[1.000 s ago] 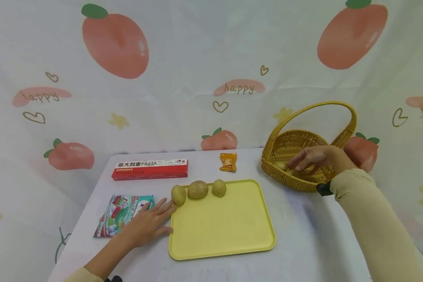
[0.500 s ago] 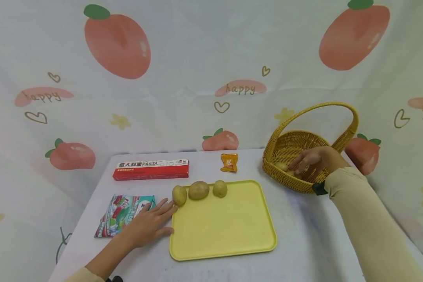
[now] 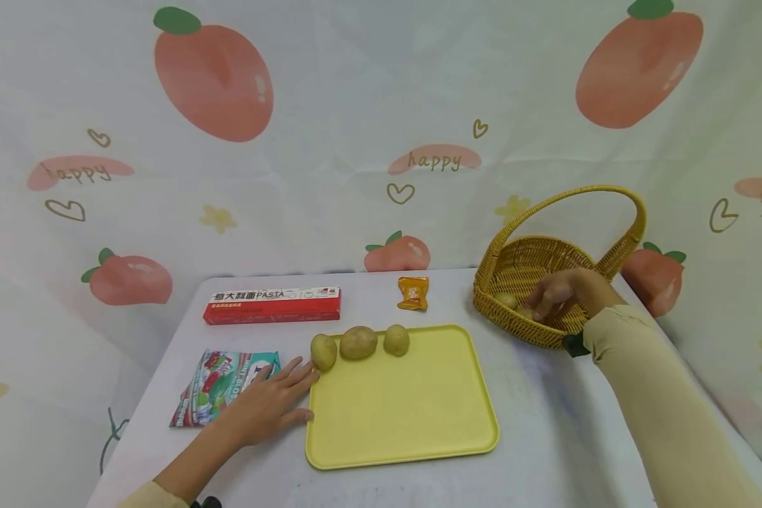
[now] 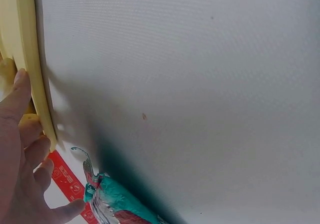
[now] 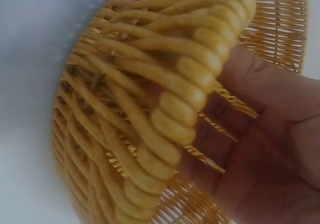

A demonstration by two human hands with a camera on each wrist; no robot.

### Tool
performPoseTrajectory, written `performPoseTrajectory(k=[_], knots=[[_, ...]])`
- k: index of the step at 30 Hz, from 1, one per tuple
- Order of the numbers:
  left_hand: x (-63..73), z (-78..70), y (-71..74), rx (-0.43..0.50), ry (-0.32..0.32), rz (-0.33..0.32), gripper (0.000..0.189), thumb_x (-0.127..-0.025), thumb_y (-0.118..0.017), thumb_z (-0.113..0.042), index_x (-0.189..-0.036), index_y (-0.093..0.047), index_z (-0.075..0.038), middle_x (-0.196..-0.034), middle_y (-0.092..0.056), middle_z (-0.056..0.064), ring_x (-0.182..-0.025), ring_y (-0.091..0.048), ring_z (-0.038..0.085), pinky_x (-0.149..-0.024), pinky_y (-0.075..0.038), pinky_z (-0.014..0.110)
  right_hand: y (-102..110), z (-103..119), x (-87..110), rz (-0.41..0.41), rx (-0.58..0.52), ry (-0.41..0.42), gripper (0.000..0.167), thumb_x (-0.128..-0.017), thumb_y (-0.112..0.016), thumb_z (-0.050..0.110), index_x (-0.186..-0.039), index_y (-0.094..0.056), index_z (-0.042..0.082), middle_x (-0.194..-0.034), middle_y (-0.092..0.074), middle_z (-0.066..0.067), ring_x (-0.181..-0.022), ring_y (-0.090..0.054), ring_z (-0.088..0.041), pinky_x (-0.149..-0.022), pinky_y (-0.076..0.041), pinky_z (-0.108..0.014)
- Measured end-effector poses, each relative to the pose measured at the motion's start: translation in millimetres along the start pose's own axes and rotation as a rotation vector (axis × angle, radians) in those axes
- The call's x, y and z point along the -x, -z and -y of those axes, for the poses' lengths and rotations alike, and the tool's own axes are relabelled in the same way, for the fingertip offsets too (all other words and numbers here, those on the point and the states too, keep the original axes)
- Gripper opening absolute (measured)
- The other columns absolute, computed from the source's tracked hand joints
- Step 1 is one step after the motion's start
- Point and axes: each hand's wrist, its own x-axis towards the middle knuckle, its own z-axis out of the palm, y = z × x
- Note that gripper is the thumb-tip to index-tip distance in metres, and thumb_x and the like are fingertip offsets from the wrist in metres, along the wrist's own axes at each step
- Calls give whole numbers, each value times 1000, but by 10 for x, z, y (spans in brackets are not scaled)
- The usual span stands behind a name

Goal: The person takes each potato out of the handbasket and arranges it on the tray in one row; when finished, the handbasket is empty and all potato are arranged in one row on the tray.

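A yellow tray (image 3: 401,402) holds three potatoes along its far left part: one at the corner, a larger potato (image 3: 358,343) beside it, and a small round one. My left hand (image 3: 263,406) lies with fingers spread, fingertips at the tray's left rim close to the corner potato (image 3: 323,352). In the left wrist view its fingers (image 4: 37,151) overlap the tray edge. My right hand (image 3: 561,293) reaches into a wicker basket (image 3: 508,321), its curled fingers gripping a potato (image 3: 525,312). Another potato (image 3: 506,300) lies beside it. The basket's rim (image 5: 172,116) hides the fingertips in the right wrist view.
A red and white pasta box (image 3: 271,306) lies at the back left. Nearer, a teal candy bag (image 3: 216,388) lies partly under the left hand in the head view. A small orange packet (image 3: 413,293) sits behind the tray. The basket's tall handle (image 3: 571,190) arches over the right hand.
My right hand has moved lower into the basket, and its fingers have curled in around a potato. The left hand and the tray with its potatoes stay in place.
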Motion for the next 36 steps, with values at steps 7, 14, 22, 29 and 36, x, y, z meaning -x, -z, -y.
performPoseTrajectory(k=[7,14,22,29,36], knots=[[3,-4,9,4,-1,-4,69,-95,-57,-55,-150,-46,-13,-158,-38,6,-147,-29,33,-106,-32,70,7,-13,33,-11,101,111,49,-94,-69,14,-131,-54,-13,-123,-62,-13,-110,-61,-22,-96,-53,-46],[1,-21,28,1,-2,-4,69,-95,-57,-54,-149,-47,-12,-158,-38,7,-147,-30,34,-106,-32,70,19,80,228,-122,319,239,51,-89,-73,18,-129,-59,-11,-117,-64,-11,-105,-55,-23,-86,-52,-36],[5,-32,74,13,3,6,68,-96,-59,-51,-149,-47,-11,-158,-38,8,-147,-29,34,-106,-31,70,41,139,383,-213,415,397,40,-85,-78,21,-116,-71,-3,-107,-71,-5,-101,-61,-20,-87,-52,-36],[-1,-25,69,13,6,5,68,-95,-60,-50,-149,-47,-11,-157,-39,8,-147,-29,34,-106,-30,71,7,151,513,-264,376,541,35,-85,-79,19,-113,-71,-1,-100,-71,-3,-93,-62,-14,-80,-54,-33],[-2,-34,71,28,11,11,68,-95,-61,-50,-149,-47,-12,-157,-39,7,-147,-28,34,-107,-29,71,-188,326,540,-277,275,627,42,-87,-77,12,-121,-65,-9,-107,-71,-9,-90,-69,-18,-78,-57,-29]])
